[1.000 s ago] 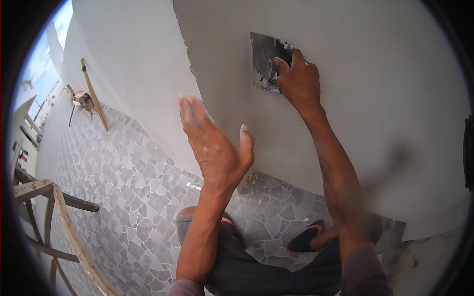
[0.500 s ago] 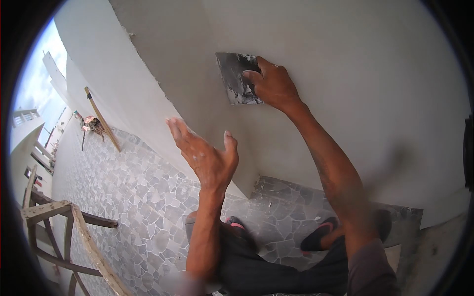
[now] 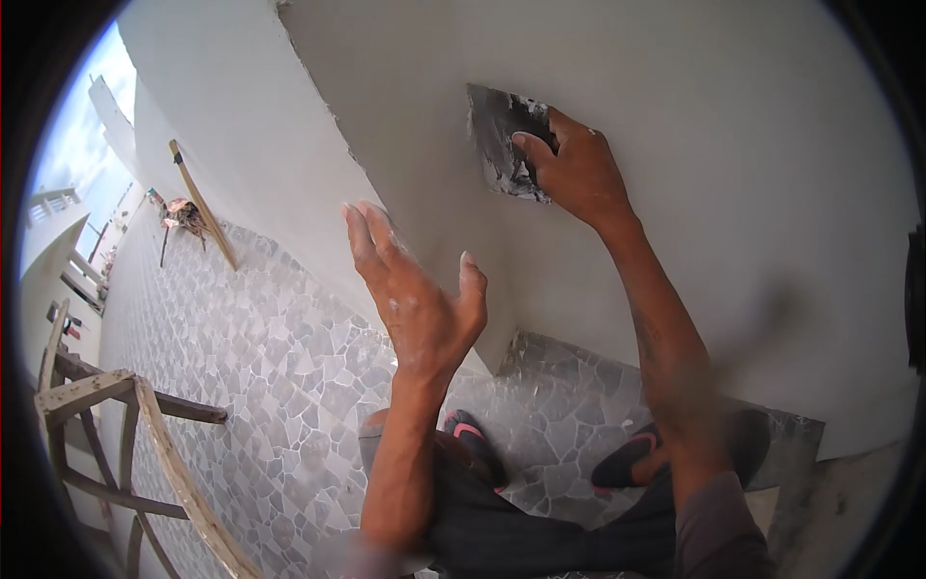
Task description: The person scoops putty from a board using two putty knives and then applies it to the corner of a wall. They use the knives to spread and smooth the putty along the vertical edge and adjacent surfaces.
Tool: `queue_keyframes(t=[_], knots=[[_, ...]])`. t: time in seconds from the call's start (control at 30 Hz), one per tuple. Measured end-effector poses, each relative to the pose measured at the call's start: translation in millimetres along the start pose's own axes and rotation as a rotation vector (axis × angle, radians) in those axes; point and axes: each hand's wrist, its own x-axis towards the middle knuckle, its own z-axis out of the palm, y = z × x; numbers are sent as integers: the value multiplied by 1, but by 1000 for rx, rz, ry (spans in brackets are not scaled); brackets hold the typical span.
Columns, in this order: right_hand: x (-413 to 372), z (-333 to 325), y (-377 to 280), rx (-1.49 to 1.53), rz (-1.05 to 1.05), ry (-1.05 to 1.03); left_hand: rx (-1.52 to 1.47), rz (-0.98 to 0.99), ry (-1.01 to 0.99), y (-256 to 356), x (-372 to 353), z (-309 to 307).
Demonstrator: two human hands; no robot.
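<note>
My right hand (image 3: 584,169) grips a flat metal putty blade (image 3: 502,135) smeared with grey-white paste, its face close against the pale wall (image 3: 733,193). The thumb lies over the blade, and the other fingers are largely hidden behind it. Lower and to the left, my left hand (image 3: 420,299) holds nothing, with thumb and fingers spread, beside the rough-edged wall corner (image 3: 352,154). Whether its fingertips touch the wall I cannot tell.
A wooden trestle (image 3: 87,396) stands at the lower left on the stone-patterned floor (image 3: 280,357). Farther back, a wooden pole (image 3: 203,205) leans on the wall near a cluttered pile (image 3: 181,216). My feet in dark shoes (image 3: 477,446) are below.
The blade and my right hand have shifted right in view, with the blade tilted more. My left hand appears slightly higher and farther right. The whole view has also shifted a little.
</note>
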Motion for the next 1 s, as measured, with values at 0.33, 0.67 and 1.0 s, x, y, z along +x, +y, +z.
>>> queue_keyframes(t=[0.33, 0.67, 1.0], knots=[[-25, 24, 48, 39, 114, 69, 2, 43, -39, -1, 1, -5], [-28, 40, 44, -81, 67, 163, -31, 27, -9, -4, -2, -2], [-12, 32, 32, -43, 35, 195, -39, 20, -16, -5, -2, -1]])
